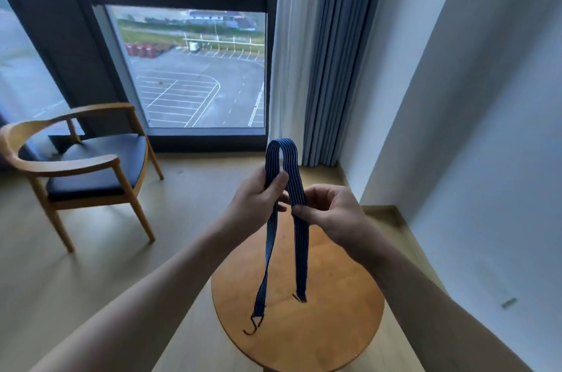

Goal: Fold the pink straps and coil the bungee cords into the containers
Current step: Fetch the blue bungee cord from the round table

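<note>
A flat blue striped bungee cord (299, 238) is held doubled over in front of me, its bend pointing up at the window. My left hand (257, 203) grips the left strand just below the bend. My right hand (330, 212) pinches the right strand at about the same height. Both loose ends hang down over the round wooden table (340, 329). A dark metal hook (253, 326) shows at the left end, and a smaller hook tip shows at the right end. No pink straps or containers are in view.
A wooden armchair (88, 168) with a dark seat stands on the left by the window (194, 67). Grey curtains (322, 67) hang behind the table. A white wall (471, 128) runs close along the right side.
</note>
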`<state>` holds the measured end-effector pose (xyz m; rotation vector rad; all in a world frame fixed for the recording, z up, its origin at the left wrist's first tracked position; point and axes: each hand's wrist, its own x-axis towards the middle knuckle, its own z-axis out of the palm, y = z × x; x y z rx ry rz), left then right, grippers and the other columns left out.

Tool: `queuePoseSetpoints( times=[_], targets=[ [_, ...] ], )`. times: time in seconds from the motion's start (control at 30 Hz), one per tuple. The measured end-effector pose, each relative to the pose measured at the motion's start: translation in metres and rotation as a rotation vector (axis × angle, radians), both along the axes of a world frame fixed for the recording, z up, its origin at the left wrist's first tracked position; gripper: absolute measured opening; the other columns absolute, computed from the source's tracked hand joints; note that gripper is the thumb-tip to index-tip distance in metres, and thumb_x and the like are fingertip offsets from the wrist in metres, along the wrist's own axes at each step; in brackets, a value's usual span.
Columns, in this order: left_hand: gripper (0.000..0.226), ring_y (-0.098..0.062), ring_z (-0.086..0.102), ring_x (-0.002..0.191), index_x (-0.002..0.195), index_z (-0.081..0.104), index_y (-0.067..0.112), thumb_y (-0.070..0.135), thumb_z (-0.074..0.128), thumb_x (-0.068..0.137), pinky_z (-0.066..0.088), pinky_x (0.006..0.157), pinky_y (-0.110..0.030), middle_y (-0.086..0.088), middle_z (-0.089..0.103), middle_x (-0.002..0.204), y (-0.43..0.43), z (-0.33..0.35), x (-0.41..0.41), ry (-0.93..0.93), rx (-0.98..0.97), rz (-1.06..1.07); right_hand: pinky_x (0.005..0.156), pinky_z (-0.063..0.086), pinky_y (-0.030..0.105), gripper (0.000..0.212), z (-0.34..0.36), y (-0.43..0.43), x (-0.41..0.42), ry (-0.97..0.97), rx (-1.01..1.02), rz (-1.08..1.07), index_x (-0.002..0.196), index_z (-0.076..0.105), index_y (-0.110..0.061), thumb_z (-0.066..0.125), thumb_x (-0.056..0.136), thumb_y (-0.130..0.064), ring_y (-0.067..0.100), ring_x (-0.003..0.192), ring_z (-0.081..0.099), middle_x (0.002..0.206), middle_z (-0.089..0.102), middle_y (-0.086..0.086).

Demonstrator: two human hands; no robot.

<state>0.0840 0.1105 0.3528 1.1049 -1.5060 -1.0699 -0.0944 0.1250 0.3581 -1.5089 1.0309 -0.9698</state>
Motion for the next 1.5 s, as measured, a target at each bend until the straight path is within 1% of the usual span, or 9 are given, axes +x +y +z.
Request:
queuePoseSetpoints(
  times=[0.17, 0.27, 0.43, 0.53, 0.67, 0.93, 1.07, 1.27, 1.5],
  targets=[
    [0.051, -0.019, 0.076, 0.086, 0.119, 0.053, 0.01, 0.054, 0.042, 0.095, 0.061, 0.072, -0.029, -0.012, 0.07, 0.101, 0.024, -0.012, -0.009, 0.133, 0.127, -0.196, 0.077, 0.061, 0.042, 0.016, 0.021, 0.028, 0.003, -0.138, -0.032, -0.148, 0.1, 0.074, -0.003, 0.076, 0.084, -0.002, 0.034, 0.086, 0.074, 0.091, 0.076, 0.017],
    [0.067, -0.027, 0.074, 0.079, 0.127, 0.049, -0.002, 0.056, 0.032, 0.097, 0.059, 0.07, -0.028, -0.025, 0.069, 0.097, 0.037, -0.012, -0.025, 0.189, 0.161, -0.336, 0.065, 0.055, 0.021, 0.016, 0.025, 0.046, -0.002, -0.085, -0.069, -0.312, 0.094, 0.075, -0.005, 0.082, 0.079, -0.004, 0.014, 0.072, 0.073, 0.083, 0.077, 0.006],
    [0.04, -0.019, 0.06, 0.065, 0.11, 0.047, -0.002, 0.036, 0.034, 0.112, 0.056, 0.063, -0.027, -0.007, 0.062, 0.079, 0.058, -0.005, -0.051, 0.135, 0.161, -0.525, 0.061, 0.052, 0.02, 0.033, 0.025, 0.08, -0.034, 0.004, -0.107, -0.63, 0.082, 0.071, -0.008, 0.093, 0.065, -0.026, 0.011, 0.067, 0.067, 0.074, 0.072, 0.003],
    [0.034, -0.014, 0.05, 0.064, 0.11, 0.048, 0.001, 0.034, 0.046, 0.106, 0.052, 0.062, -0.033, -0.006, 0.053, 0.084, 0.065, -0.002, -0.074, 0.137, 0.231, -0.604, 0.076, 0.054, 0.02, 0.046, 0.026, 0.106, -0.062, 0.202, -0.207, -0.812, 0.112, 0.062, -0.021, 0.088, 0.074, -0.023, 0.004, 0.088, 0.065, 0.103, 0.068, -0.006],
    [0.03, -0.014, 0.046, 0.063, 0.108, 0.061, 0.009, 0.036, 0.05, 0.1, 0.046, 0.06, -0.033, -0.006, 0.053, 0.083, 0.08, 0.005, -0.119, 0.144, 0.29, -0.753, 0.108, 0.04, 0.024, 0.075, 0.037, 0.144, -0.111, 0.719, -0.44, -0.629, 0.144, 0.047, -0.032, 0.074, 0.08, -0.003, 0.008, 0.133, 0.044, 0.145, 0.044, -0.004],
    [0.037, -0.02, 0.052, 0.066, 0.104, 0.062, 0.002, 0.038, 0.053, 0.101, 0.051, 0.064, -0.035, -0.006, 0.058, 0.082, 0.126, 0.001, -0.231, 0.123, 0.359, -0.945, 0.078, 0.058, 0.037, 0.033, 0.056, 0.225, -0.224, 0.299, 0.031, -0.606, 0.116, 0.07, -0.026, 0.066, 0.091, -0.006, 0.016, 0.089, 0.067, 0.092, 0.07, -0.002],
    [0.031, -0.015, 0.048, 0.064, 0.101, 0.065, 0.011, 0.041, 0.063, 0.098, 0.049, 0.064, -0.03, -0.001, 0.053, 0.078, 0.16, -0.008, -0.284, 0.087, 0.357, -1.095, 0.063, 0.057, 0.037, 0.027, 0.068, 0.273, -0.279, 0.082, -0.038, -0.675, 0.106, 0.074, -0.016, 0.069, 0.085, 0.0, 0.019, 0.078, 0.067, 0.082, 0.067, 0.007],
    [0.025, -0.02, 0.037, 0.055, 0.093, 0.067, 0.016, 0.035, 0.082, 0.085, 0.036, 0.051, -0.03, -0.013, 0.044, 0.071, 0.21, -0.02, -0.362, -0.049, 0.235, -1.192, 0.074, 0.059, 0.031, 0.028, 0.073, 0.328, -0.334, 0.106, -0.151, -0.706, 0.101, 0.076, -0.012, 0.08, 0.077, 0.002, 0.029, 0.085, 0.071, 0.09, 0.072, 0.017],
    [0.023, -0.022, 0.058, 0.068, 0.092, 0.069, -0.003, 0.019, 0.076, 0.094, 0.052, 0.067, -0.036, -0.014, 0.059, 0.077, 0.249, -0.064, -0.442, -0.257, 0.138, -1.091, 0.074, 0.059, 0.024, 0.012, 0.08, 0.402, -0.404, 0.044, -0.278, -1.024, 0.085, 0.079, -0.014, 0.082, 0.075, -0.009, 0.022, 0.078, 0.075, 0.081, 0.077, 0.008]
  ],
)
